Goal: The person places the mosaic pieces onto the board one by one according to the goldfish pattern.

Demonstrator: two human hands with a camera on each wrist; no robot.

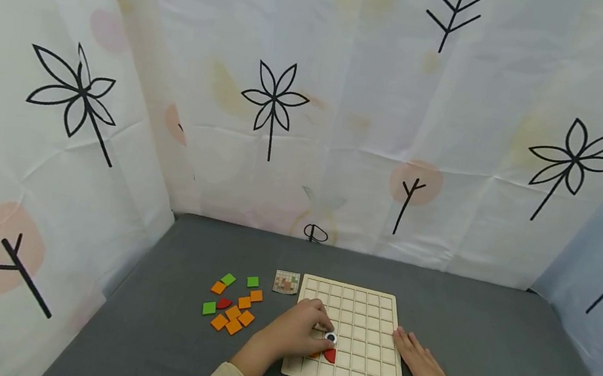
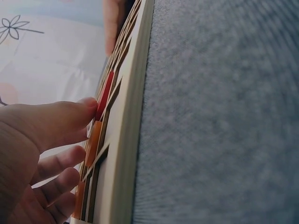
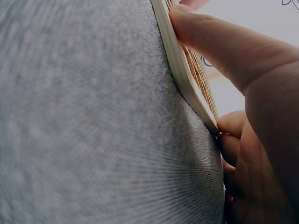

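Creased white fabric curtains [image 1: 359, 58] printed with black line-drawn leaves [image 1: 274, 98] and pale peach, pink and yellow patches hang behind and on both sides of a dark grey surface [image 1: 194, 256].

Eye tile [image 1: 331, 338], in the grip of the left hand [image 1: 297, 330]: partly hiding. Orange tile [image 1: 313, 354], beneath the grip: mostly hiding. Card [image 1: 286, 282], beyond the grip: pattern showing too small to read.

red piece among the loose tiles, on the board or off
Off: the red piece lies on the grey table, apart from the wooden board.
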